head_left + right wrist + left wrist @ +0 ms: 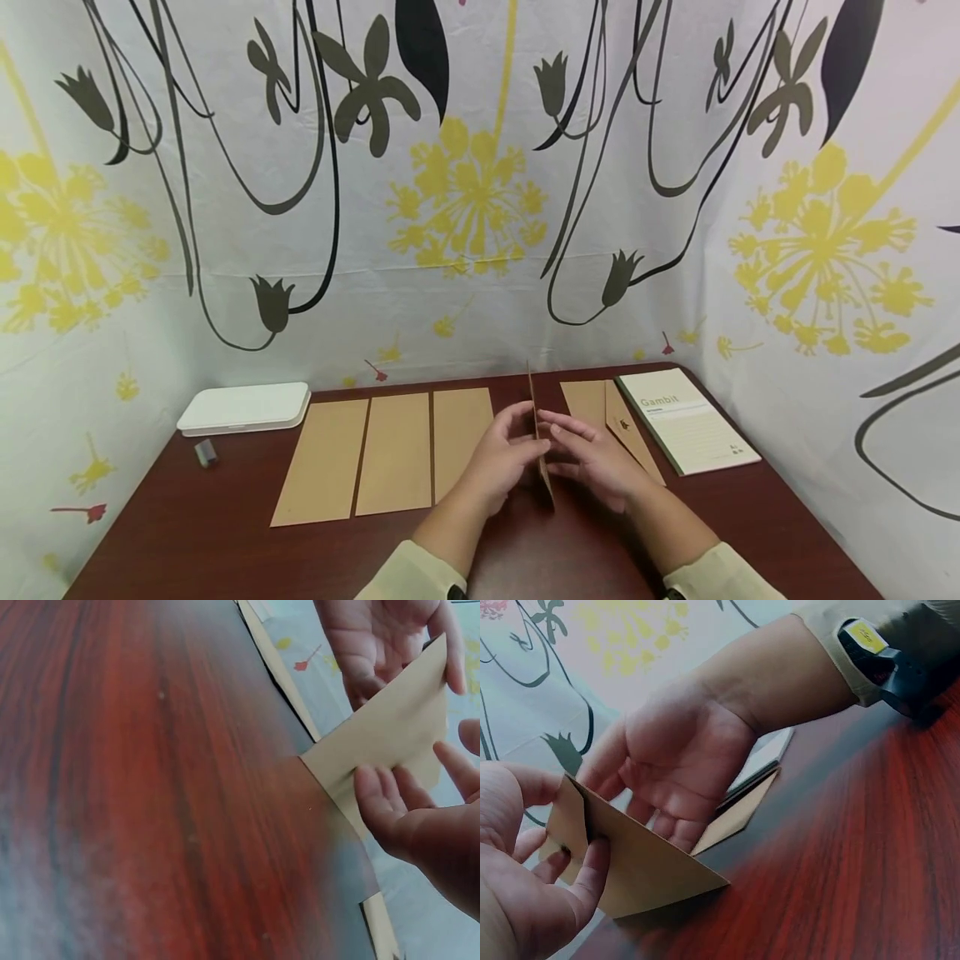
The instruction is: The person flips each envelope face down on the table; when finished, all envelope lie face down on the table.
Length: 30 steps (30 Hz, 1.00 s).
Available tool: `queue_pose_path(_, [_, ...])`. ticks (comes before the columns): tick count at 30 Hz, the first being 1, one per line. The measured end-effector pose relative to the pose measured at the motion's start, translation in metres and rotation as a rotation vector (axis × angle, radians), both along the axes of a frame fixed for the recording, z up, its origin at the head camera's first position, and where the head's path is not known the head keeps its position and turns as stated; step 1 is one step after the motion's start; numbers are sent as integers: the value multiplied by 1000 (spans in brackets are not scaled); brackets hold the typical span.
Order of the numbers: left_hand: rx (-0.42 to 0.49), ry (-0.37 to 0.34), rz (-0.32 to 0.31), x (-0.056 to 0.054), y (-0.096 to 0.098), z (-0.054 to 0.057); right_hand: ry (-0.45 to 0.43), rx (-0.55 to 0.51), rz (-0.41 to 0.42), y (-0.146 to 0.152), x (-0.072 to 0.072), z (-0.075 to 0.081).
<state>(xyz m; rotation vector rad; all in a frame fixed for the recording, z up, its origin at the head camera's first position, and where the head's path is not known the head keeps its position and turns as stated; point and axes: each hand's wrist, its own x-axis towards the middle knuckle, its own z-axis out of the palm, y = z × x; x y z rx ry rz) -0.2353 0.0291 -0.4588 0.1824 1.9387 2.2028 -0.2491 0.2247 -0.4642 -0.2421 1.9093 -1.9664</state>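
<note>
A kraft paper envelope [649,870] stands on edge, nearly upright, between my two hands. My left hand [501,458] holds it from the left, thumb and fingers against the side that carries the flap [564,817]. From the right, my right hand [603,462] holds the same envelope, its fingertips on the plain face [409,712] in the right wrist view. The envelope's lower edge is at or just above the table; I cannot tell whether it touches.
Three kraft envelopes lie in a row [393,454] on the dark red table [187,542]. More kraft paper [585,400] with a flap lies right of my hands, beside a notebook [686,421]. A white case [243,408] and a small grey block [206,453] are far left.
</note>
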Motion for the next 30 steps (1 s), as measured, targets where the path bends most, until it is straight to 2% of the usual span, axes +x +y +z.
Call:
queue_pose_path(3, [-11, 1, 0, -1, -3, 2, -20, 11, 3, 1, 0, -2])
queue_pose_path(10, [-33, 9, -48, -2, -11, 6, -48, 10, 25, 4, -3, -6])
queue_pose_path(17, [-38, -2, 19, -5, -14, 5, -73, -27, 20, 9, -7, -8])
queue_pose_path(19, [-39, -4, 44, -7, -14, 4, -82, -33, -5, 11, -9, -8])
queue_pose_path(24, [-108, -22, 115, -8, -16, -2, -92, -40, -104, 16, -14, -11])
queue_pose_path(30, [-172, -24, 132, -10, -18, -10, -91, -60, -150, 23, -17, -11])
